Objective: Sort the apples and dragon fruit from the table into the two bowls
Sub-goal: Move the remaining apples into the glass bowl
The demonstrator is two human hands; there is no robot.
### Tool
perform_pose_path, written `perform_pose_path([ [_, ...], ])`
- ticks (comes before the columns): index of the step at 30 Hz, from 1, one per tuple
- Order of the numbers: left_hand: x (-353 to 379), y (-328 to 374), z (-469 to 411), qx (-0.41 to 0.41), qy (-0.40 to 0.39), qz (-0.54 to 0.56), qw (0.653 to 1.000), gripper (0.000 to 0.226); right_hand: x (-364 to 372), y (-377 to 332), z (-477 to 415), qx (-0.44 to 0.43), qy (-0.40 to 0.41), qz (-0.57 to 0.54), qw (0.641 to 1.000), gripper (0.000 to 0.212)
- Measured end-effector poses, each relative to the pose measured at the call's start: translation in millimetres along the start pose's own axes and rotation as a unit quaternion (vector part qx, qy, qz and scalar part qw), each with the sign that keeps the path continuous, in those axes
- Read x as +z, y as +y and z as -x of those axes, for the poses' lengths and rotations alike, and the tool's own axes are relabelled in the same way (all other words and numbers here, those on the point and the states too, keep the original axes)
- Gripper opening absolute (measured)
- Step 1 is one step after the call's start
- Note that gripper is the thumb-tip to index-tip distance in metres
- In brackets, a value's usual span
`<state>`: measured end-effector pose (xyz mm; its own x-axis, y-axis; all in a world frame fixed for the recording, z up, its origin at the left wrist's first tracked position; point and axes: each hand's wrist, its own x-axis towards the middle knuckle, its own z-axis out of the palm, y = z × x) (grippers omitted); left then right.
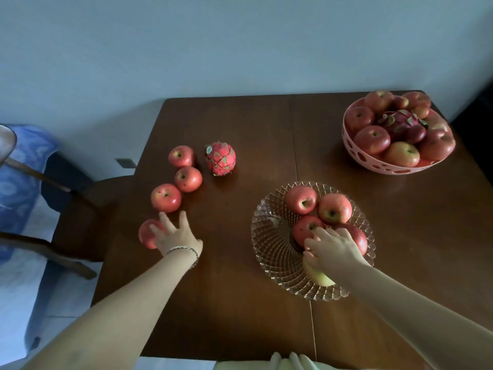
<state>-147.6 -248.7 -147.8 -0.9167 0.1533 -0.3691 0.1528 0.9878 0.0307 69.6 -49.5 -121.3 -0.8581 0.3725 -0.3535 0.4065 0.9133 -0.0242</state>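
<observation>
Three red apples [181,155] [188,179] [165,197] lie in a row at the table's left, beside an upright dragon fruit [220,159]. My left hand [176,235] rests spread over a fourth apple [147,234] at the left edge, fingers apart on it. My right hand [332,249] grips a yellowish apple [318,276] inside the glass bowl [272,249], which holds several red apples [301,199]. A pink perforated bowl [354,153] at the far right holds several apples and one dragon fruit [397,123].
The wooden table [253,303] has a seam down its middle. A wooden chair [80,209] stands off its left edge, and a blue patterned cloth [18,172] lies beyond. A wall runs behind the table.
</observation>
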Motion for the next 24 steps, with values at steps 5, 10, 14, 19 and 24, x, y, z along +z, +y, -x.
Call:
perform_pose_path([
  [5, 2.9, -15.8, -28.4, -0.046, -0.016, -0.089, 0.995, 0.081, -3.2, -2.6, 1.0, 0.004, -0.034, 0.012, 0.999, 0.066],
  [10, -4.1, -33.2, -35.1, -0.062, 0.010, -0.151, 0.986, 0.078, 5.1, 4.4, 13.0, -0.007, -0.010, -0.037, 0.999, 0.071],
  [14, -13.8, -21.3, -19.9, -0.006, -0.052, -0.085, 0.995, 0.072, 9.9, 8.1, 19.9, -0.006, 0.013, -0.070, 0.997, 0.070],
  [19, -26.2, 41.8, 48.6, 0.238, 0.002, 0.206, 0.949, 0.069, 5.3, 11.8, 15.8, -0.016, -0.016, -0.054, 0.998, 0.072],
  [24, -17.0, 91.6, 102.6, 0.379, -0.141, 0.272, 0.873, 0.081, 2.6, 21.3, 20.9, -0.047, -0.015, -0.099, 0.994, 0.070],
])
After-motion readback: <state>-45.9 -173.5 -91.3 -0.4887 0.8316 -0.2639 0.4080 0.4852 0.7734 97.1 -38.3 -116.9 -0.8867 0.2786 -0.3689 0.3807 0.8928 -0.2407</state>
